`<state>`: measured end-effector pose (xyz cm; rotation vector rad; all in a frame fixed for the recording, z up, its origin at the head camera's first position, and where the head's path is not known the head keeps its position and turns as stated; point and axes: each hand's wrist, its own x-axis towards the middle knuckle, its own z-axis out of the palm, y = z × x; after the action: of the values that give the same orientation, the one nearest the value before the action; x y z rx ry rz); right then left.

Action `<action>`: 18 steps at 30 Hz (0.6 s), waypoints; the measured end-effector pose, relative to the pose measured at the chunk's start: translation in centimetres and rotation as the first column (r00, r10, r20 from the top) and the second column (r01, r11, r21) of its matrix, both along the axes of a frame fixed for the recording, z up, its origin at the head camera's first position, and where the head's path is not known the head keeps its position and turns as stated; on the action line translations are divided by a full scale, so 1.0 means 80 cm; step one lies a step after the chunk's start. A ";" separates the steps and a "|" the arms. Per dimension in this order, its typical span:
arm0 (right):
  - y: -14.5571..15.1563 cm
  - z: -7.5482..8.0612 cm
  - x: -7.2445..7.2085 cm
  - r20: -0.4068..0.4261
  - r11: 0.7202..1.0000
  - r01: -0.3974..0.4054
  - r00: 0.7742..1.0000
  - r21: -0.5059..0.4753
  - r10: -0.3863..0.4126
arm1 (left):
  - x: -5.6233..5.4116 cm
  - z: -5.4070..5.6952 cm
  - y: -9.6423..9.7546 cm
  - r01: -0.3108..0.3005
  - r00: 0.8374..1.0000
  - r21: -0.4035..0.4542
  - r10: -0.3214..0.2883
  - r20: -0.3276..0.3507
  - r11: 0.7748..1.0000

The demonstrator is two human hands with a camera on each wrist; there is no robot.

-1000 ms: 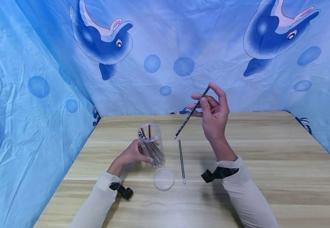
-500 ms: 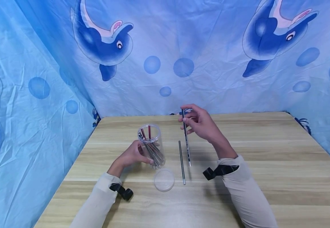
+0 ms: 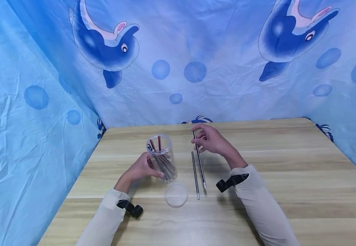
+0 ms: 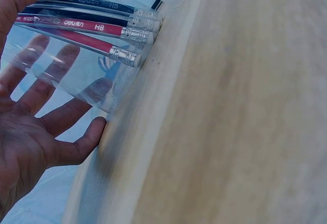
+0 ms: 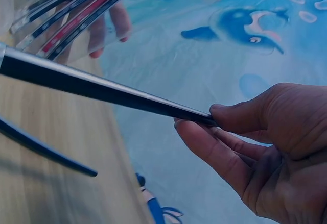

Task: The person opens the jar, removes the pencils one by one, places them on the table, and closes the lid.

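My left hand grips a clear plastic jar low on its side, the fingers curling behind the wall. Several black and red pencils with erasers lean inside it, eraser ends at the bottom. Right of the jar, my right hand pinches a black pencil near its far end between thumb and fingers. The eraser end of that pencil points toward me, low over the table. Just left of it, nearly parallel, another black pencil lies on the wood.
A round clear lid lies flat in front of the jar. The wooden table runs back to a blue curtain with cartoon dolphins. A black wrist camera sits on the right sleeve, another on the left.
My right hand has come down and left from above the table's far edge, swinging the black pencil from slanted to almost lined up with the one lying there. The left hand has stayed on the jar.
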<state>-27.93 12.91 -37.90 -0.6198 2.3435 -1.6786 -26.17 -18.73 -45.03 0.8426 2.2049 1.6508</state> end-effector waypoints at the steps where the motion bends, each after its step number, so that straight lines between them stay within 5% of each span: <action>1: 0.000 -0.002 -0.001 0.011 1.000 0.007 1.000 0.000 -0.007 | -0.001 0.000 0.000 0.004 1.000 0.002 -0.004 -0.001 1.000; 8: 0.001 -0.017 -0.010 0.050 0.999 0.037 0.998 -0.011 -0.036 | -0.003 0.001 0.002 0.015 1.000 0.026 -0.015 0.002 1.000; 18: 0.005 -0.065 -0.008 0.155 0.996 0.060 0.987 -0.061 -0.050 | 0.000 -0.004 -0.001 0.030 0.999 0.034 -0.031 0.008 0.999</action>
<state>-28.59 13.34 -43.10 -0.4240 2.2256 -1.7650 -26.19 -18.79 -45.32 0.8715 2.1534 1.6785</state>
